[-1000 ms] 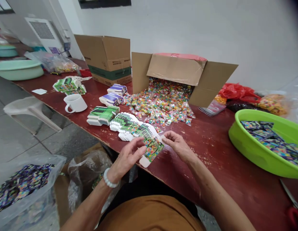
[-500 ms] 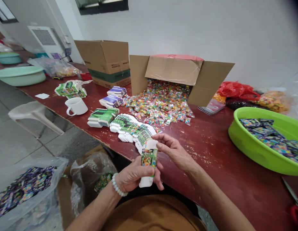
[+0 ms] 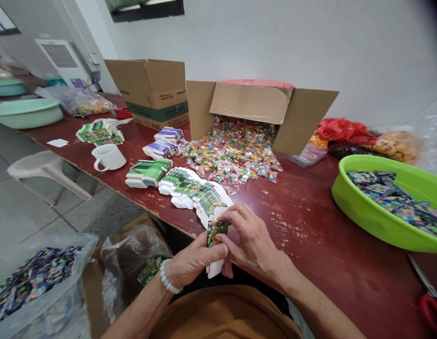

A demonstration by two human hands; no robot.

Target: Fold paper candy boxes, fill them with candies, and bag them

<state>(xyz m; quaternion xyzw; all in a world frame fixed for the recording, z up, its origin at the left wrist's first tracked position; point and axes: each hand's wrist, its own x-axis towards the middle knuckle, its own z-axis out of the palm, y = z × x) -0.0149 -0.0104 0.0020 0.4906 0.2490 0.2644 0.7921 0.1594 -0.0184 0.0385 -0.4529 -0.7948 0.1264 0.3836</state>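
Both hands hold one small printed carton (image 3: pixel 216 234) upright over the near edge of the dark red table (image 3: pixel 310 221). My left hand (image 3: pixel 195 261), with a white bead bracelet at the wrist, grips the carton's lower part. My right hand (image 3: pixel 248 240) curls over its top, fingers pressed on the upper flap. Just beyond lies a fanned stack of flat unfolded cartons (image 3: pixel 192 190). Further back, a tipped cardboard box (image 3: pixel 260 110) spills a heap of small coloured wrapped sweets (image 3: pixel 234 155).
A lime green basin (image 3: pixel 373 212) with dark packets sits at right, red-handled scissors (image 3: pixel 428 306) near it. A white mug (image 3: pixel 108 157), folded carton piles (image 3: pixel 147 172), another cardboard box (image 3: pixel 153 92) and pale green basins (image 3: pixel 26 112) lie left. Plastic bags (image 3: pixel 35 282) of packets stand below.
The flat carton held open between both hands was turned upright and brought closer to my body. My right hand moved over its top and now presses on the flap.
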